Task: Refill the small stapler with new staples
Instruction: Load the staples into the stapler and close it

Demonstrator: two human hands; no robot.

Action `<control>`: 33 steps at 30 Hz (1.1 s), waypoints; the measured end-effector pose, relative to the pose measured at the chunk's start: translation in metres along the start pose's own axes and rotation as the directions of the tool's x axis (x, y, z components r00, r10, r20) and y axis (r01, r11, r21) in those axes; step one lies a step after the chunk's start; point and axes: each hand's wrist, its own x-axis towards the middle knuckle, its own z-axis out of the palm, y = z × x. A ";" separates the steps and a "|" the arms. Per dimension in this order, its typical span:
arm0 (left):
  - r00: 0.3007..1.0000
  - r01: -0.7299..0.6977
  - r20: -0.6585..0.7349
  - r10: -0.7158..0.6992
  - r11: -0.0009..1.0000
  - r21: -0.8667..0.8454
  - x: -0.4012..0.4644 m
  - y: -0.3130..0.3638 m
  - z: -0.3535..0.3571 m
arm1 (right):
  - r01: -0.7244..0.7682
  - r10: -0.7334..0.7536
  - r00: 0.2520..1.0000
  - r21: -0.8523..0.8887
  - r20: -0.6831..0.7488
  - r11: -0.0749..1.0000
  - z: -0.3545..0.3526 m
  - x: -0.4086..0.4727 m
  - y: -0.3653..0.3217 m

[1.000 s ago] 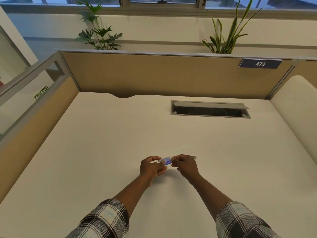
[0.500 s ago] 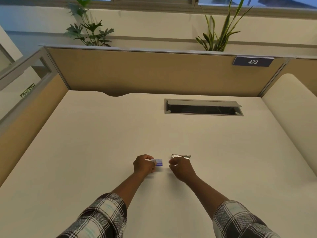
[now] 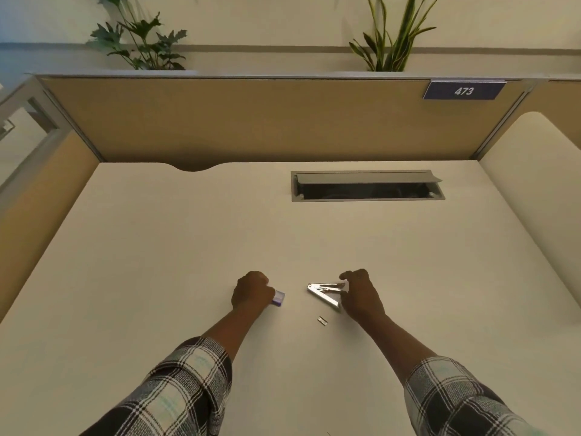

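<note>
Both hands are down on the pale cream tabletop [image 3: 188, 247], a little below the middle of the frame. The left hand [image 3: 251, 292] is curled around a small white-and-purple box of staples [image 3: 279, 298]; only the box's right end pokes out past the fingers, which are clenched on it. To the right of it, with a clear gap between, the small silver metal stapler [image 3: 325, 292] lies swung open in a V, the hinge pointing left and the two arms spreading toward the right. The right hand [image 3: 361, 294] is at the spread end, its fingers grasping the tips of both arms, one fingertip on the upper arm and the rest against the lower one. Just below the stapler, lying loose on the tabletop and touching nothing, is a short silver strip of staples [image 3: 321, 320]. Black-and-white plaid sleeves [image 3: 176, 388] cover both forearms at the bottom of the frame.

Farther up the tabletop, right of centre, a grey rectangular cable hatch [image 3: 366, 185] sits with its flap raised. Behind it runs a tan fabric partition [image 3: 251, 121], carrying a dark blue number plate reading 473 [image 3: 464, 90] in the upper right. Two green leafy plants [image 3: 141, 36] rise above the partition along the top of the frame
</note>
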 end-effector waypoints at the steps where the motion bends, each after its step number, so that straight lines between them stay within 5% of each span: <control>1: 1.000 -0.013 -0.013 0.014 0.997 0.079 -0.001 0.005 -0.001 | 0.005 -0.005 1.000 -0.011 0.013 1.000 0.001 0.002 0.001; 9: 0.910 -0.407 0.132 0.392 0.906 0.115 -0.008 0.053 0.030 | 0.072 -0.070 0.997 -0.052 0.044 0.996 0.009 0.015 0.004; 19: 0.830 -0.506 0.244 0.502 0.861 -0.053 -0.021 0.064 0.041 | 0.174 -0.173 0.982 0.005 -0.079 0.985 -0.009 0.015 -0.001; 26: 0.905 -0.219 0.262 0.334 0.896 -0.387 -0.039 0.064 0.024 | 0.284 -0.268 0.948 0.077 -0.170 0.956 -0.021 0.008 -0.019; 33: 0.877 0.028 0.375 0.300 0.748 -0.663 -0.063 0.057 0.015 | 0.198 -0.115 0.965 0.361 -0.237 0.911 -0.027 -0.007 -0.039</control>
